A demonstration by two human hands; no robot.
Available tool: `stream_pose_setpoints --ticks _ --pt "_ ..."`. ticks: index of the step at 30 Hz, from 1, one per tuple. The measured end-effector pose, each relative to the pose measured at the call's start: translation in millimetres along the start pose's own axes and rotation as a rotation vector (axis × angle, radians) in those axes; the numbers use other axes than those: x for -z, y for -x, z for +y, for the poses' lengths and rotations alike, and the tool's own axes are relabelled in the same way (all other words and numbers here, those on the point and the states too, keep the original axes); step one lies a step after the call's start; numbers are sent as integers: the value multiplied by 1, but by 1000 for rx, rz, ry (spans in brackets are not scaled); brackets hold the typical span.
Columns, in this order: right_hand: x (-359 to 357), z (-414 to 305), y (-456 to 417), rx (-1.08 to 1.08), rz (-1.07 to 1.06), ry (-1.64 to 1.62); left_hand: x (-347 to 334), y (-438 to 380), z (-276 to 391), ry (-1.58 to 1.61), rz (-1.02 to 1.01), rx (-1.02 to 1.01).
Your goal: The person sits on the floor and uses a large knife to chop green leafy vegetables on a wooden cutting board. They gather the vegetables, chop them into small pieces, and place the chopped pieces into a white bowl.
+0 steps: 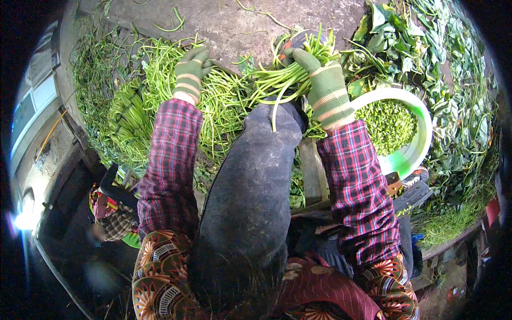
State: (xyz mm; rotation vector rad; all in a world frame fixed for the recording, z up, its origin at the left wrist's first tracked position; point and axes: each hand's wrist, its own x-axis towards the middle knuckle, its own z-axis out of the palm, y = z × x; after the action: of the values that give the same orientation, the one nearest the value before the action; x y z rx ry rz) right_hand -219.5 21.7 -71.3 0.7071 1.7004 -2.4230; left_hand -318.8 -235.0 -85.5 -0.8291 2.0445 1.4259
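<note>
My right hand (325, 82), in a green knit glove with tan stripes, grips a thick bundle of long green stalks (288, 82) above my bent knee. One stalk hangs down over the dark trouser leg (256, 160). My left hand (190, 72), gloved alike, rests at the upper edge of a loose heap of similar stalks (224, 94). Its fingertips point down and are partly hidden, so a hold on any stalk cannot be made out. Part of a shoe (289, 48) shows behind the bundle.
A white bucket (425, 132) of small chopped green pieces (386, 126) stands by my right forearm. Stalks tied in bundles (130, 120) lie at left. Leafy vines (452, 104) cover the right side. Another person (116, 216) is at lower left. Stray stalks lie on the concrete floor (224, 24).
</note>
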Motion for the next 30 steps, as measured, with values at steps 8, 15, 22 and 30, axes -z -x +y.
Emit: stream_pose_setpoints --ticks 8,15,22,30 --pt "6 10 -5 34 -7 92 29 -54 -18 -1288 260 -235" --pt "3 -2 -6 -234 -11 -32 21 -44 -4 -1331 240 -217" --pt "3 -4 -4 -121 7 -14 -14 6 17 -1049 83 -614" --pt "13 3 -6 195 -72 481 -102 67 79 -568 -296 -813"
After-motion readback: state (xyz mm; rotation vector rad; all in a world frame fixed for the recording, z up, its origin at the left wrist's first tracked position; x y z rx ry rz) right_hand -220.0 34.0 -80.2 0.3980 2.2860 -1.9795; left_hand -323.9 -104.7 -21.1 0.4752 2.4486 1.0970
